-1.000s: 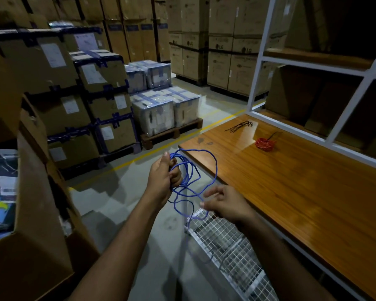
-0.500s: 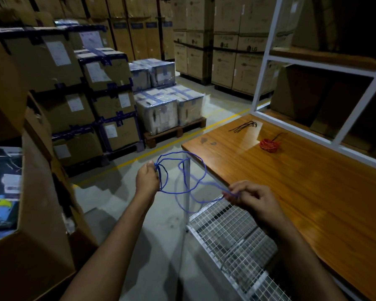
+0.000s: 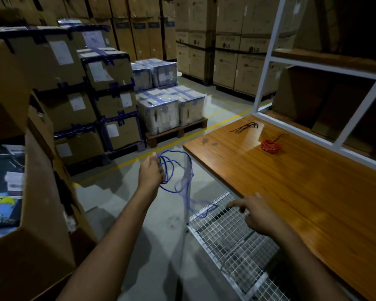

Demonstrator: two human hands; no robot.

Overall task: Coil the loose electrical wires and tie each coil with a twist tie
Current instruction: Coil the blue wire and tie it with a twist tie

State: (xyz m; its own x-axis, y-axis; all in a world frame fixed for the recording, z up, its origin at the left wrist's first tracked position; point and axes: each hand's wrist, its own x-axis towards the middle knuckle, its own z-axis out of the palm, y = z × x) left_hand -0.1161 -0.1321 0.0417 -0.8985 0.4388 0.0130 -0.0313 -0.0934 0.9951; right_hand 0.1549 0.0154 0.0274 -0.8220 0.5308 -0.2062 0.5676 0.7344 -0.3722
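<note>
We see the left hand (image 3: 150,170) raised over the concrete floor (image 3: 139,213), its fingers curled round several loops of thin blue electrical wire (image 3: 172,170) that hang in a loose coil beside the near corner of the glossy orange-brown wooden tabletop (image 3: 291,192). From the coil a blurred tail of the same wire drops and trails onto the white wire-mesh shelf (image 3: 226,235) below the table edge. The right hand (image 3: 256,211) hovers above that mesh with its fingers stretched out and spread, reaching toward the wire's tail; we cannot tell whether a fingertip touches it, and the hand holds nothing. Farther back on the tabletop lies a small coil of red wire (image 3: 270,146), and beyond it, well apart, a loose bunch of thin black twist ties (image 3: 245,127). A white metal shelving frame (image 3: 267,59) stands behind the table, and stacked brown cardboard boxes (image 3: 109,68) fill the left side and the background
</note>
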